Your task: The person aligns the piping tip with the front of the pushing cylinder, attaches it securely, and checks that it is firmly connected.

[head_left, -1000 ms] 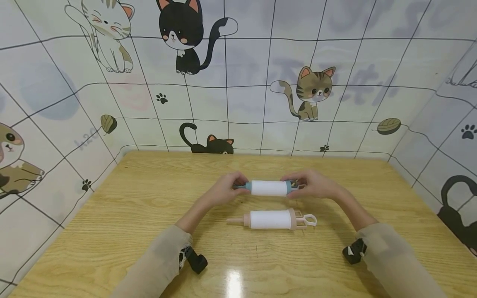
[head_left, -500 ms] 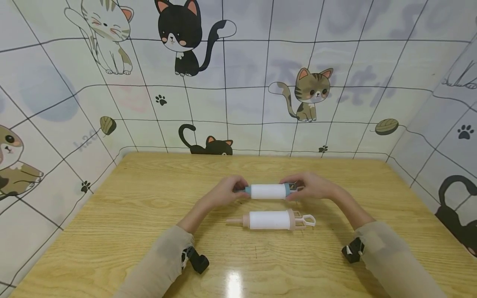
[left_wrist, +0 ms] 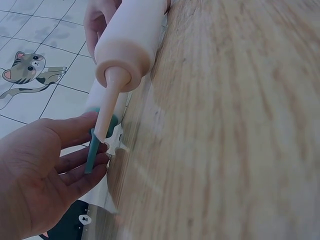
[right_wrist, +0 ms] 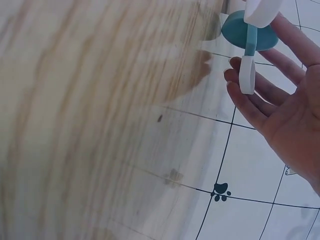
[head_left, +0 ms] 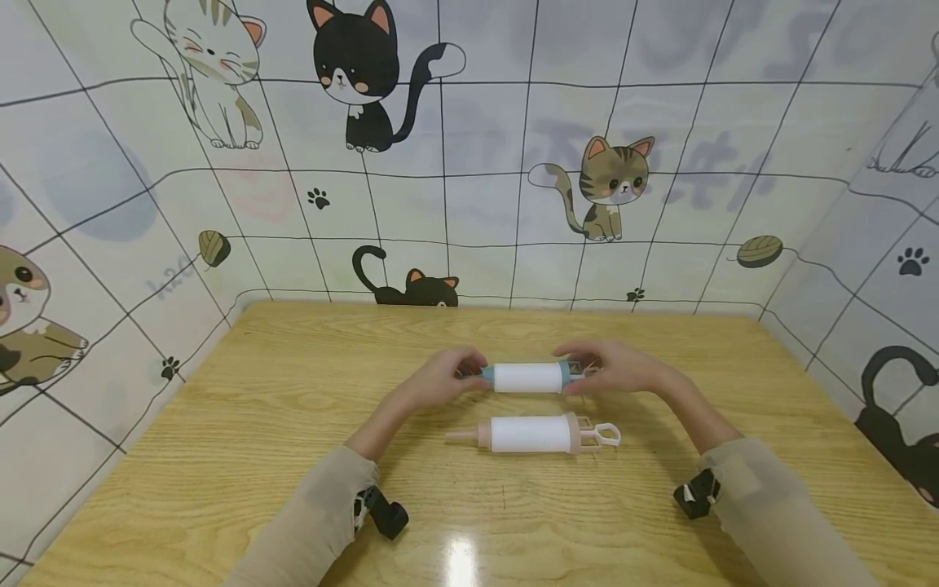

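Note:
A syringe with a white barrel and blue ends (head_left: 526,377) lies crosswise on the table. My left hand (head_left: 443,377) is at its nozzle end, and the left wrist view shows the thumb on the blue cap with fingers behind the blue nozzle (left_wrist: 93,152). At the plunger end, my right hand (head_left: 623,367) has thumb and fingers about the blue flange (right_wrist: 235,32); the white pull handle (right_wrist: 247,75) hangs in front of the palm. Nearer to me lies a second syringe (head_left: 531,434), white with beige ends, untouched, its nozzle pointing left.
The wooden table (head_left: 330,342) runs back to a wall covering (head_left: 484,204) printed with cats and grid lines. Side panels with the same print flank the table. A black device (head_left: 385,512) is strapped at the left wrist and another (head_left: 695,495) at the right.
Between the first and second frames the blue-ended syringe sinks slightly toward me, both hands with it. Since then it stays still, and my right fingers have risen a little off the flange's top.

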Available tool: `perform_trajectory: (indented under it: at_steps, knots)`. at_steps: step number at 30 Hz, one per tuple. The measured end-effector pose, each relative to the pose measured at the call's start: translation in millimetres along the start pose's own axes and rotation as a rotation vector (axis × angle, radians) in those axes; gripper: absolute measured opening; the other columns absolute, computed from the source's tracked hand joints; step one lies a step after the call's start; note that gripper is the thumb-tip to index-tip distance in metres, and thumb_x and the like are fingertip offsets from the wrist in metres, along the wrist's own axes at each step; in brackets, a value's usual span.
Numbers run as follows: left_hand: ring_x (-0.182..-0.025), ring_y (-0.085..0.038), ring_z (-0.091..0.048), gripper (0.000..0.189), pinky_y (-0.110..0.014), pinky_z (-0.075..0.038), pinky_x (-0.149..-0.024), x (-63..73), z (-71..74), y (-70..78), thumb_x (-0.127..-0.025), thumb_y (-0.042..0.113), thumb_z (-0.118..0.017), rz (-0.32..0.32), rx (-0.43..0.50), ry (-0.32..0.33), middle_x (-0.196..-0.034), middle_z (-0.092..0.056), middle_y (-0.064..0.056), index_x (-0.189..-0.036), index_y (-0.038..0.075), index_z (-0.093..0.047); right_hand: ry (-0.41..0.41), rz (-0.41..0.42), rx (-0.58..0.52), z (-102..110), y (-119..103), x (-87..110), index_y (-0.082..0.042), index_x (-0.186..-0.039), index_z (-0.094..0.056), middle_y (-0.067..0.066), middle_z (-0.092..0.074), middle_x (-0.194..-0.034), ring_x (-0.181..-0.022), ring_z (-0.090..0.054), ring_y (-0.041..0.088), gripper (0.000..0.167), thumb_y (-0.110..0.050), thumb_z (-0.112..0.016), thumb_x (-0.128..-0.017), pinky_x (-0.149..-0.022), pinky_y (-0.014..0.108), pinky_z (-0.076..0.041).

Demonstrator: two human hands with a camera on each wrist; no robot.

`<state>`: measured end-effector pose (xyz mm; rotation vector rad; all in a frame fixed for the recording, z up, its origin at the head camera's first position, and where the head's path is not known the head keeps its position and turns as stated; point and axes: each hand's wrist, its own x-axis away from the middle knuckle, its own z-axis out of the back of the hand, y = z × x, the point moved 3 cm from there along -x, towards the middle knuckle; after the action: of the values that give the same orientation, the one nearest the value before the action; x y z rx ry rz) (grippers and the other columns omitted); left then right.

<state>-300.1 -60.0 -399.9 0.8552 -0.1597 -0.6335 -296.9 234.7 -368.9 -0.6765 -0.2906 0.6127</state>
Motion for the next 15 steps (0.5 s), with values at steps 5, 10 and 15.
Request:
perform_trajectory:
  at_steps: [5,10,15]
  knots:
    - [-0.099,-0.019,-0.063,0.032,-0.033,-0.054,-0.089,1.0,2.6,-0.7,-0.098,0.022,-0.07,-0.003,-0.005,0.006,-0.106,-0.067,-0.006,-0.121,0.001,-0.063,0.017,0.025,-0.015,3,-1,2.2,0.002,-0.143,-0.051,0.021,-0.061,-0.132,-0.121,-0.057,0.038,0.062,-0.027,-0.075,-0.093,-0.102,0.058,-0.047]
    - [-0.103,-0.022,-0.062,0.038,-0.037,-0.054,-0.092,2.7,6.2,-2.4,-0.101,0.023,-0.066,0.01,0.005,0.022,-0.113,-0.066,-0.009,-0.128,-0.003,-0.06,0.04,0.037,-0.011,6,0,5.1,0.003,-0.143,-0.051,0.023,-0.058,-0.136,-0.126,-0.054,0.041,0.061,-0.027,-0.073,-0.095,-0.105,0.059,-0.044]
    - [-0.107,-0.024,-0.061,0.04,-0.039,-0.053,-0.094,3.4,11.2,-4.4,-0.102,0.023,-0.063,-0.004,0.016,0.04,-0.117,-0.065,-0.012,-0.131,-0.005,-0.058,0.06,0.033,0.002,8,1,9.1,0.0,-0.144,-0.051,0.022,-0.055,-0.141,-0.13,-0.051,0.04,0.059,-0.028,-0.071,-0.096,-0.108,0.06,-0.041]
